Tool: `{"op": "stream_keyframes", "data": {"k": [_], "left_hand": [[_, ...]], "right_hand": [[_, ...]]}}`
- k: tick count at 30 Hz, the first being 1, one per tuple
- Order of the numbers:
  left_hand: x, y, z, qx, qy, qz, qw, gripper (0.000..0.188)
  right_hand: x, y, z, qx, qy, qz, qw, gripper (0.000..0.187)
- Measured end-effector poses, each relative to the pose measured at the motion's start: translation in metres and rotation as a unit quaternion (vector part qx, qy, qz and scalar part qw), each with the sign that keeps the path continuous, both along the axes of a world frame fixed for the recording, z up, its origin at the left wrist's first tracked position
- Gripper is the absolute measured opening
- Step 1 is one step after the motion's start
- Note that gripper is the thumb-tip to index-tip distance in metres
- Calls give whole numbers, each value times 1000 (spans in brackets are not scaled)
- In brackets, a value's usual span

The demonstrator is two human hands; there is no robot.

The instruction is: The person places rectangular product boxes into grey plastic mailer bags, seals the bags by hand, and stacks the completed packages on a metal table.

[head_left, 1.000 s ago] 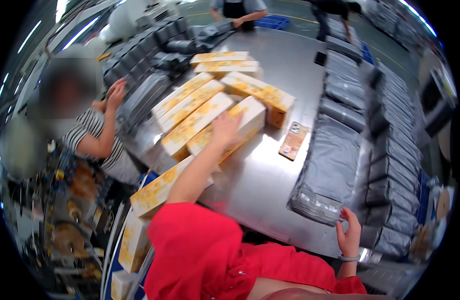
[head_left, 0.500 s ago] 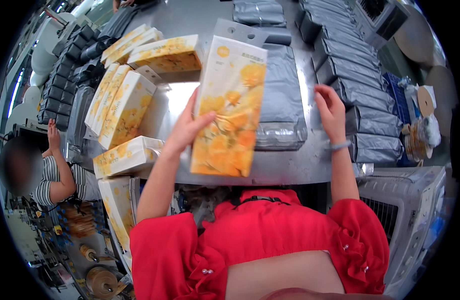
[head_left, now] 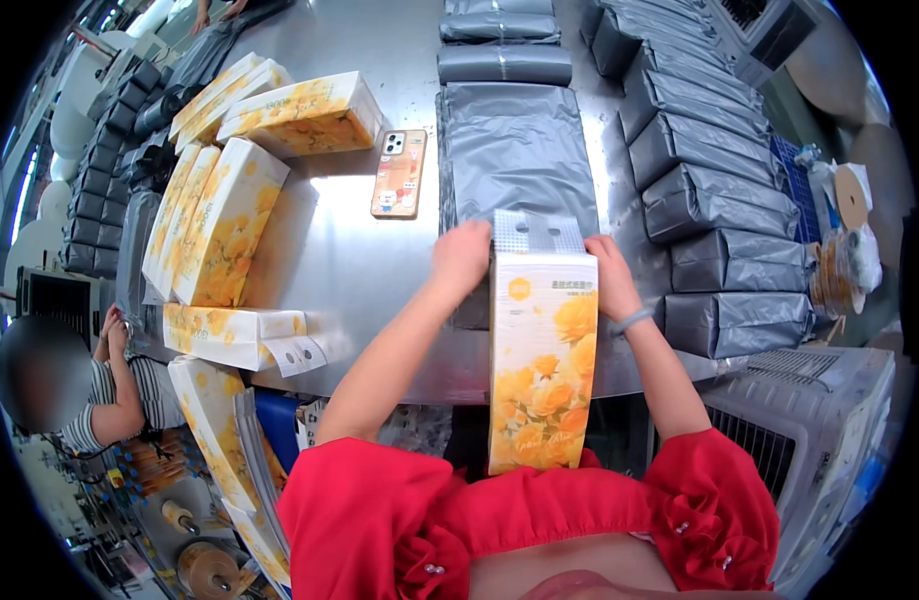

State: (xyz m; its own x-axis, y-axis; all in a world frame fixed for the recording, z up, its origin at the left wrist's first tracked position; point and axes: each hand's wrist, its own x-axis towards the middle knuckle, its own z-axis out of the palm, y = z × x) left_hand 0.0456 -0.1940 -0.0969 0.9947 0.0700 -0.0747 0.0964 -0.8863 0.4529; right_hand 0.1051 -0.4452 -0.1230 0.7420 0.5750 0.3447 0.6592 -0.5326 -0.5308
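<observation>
A tall tissue pack (head_left: 544, 370) with yellow flowers on white lies lengthwise before me, its lower end reaching over the table's near edge toward my body. Its pale hanging tab (head_left: 536, 232) with two holes rests over the top grey plastic bag (head_left: 519, 140) of a flat stack. My left hand (head_left: 462, 258) is closed at the bag's left side, beside the tab. On the other side my right hand (head_left: 614, 278) has its fingers closed by the bag's edge and the pack's upper corner. The fingertips of both are partly hidden.
More flowered tissue packs (head_left: 229, 220) stand at the left. A phone (head_left: 399, 175) lies on the metal table (head_left: 324, 240). Filled grey parcels (head_left: 739, 320) line the right, with tape rolls (head_left: 851, 200) beyond. A co-worker in a striped top (head_left: 149, 390) sits at the left.
The tissue pack, held up in my left hand before, is now lower and farther right, exposing the phone. Both hands have come to either side of its tab.
</observation>
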Motion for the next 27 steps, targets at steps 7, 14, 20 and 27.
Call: {"op": "stream_keyframes", "data": {"k": [7, 14, 20, 27], "left_hand": [[-72, -21, -13, -129, -352, 2, 927, 23], [-52, -17, -5, -6, -8, 114, 993, 19], [-210, -53, -23, -42, 22, -81, 996, 23], [-161, -41, -3, -20, -16, 90, 996, 36]], "right_hand": [[-49, 0, 22, 194, -44, -66, 978, 12], [-17, 9, 36, -110, 84, -116, 984, 22], [-162, -92, 11, -115, 108, 213, 964, 18], [-99, -55, 39, -46, 305, -66, 949, 18]]}}
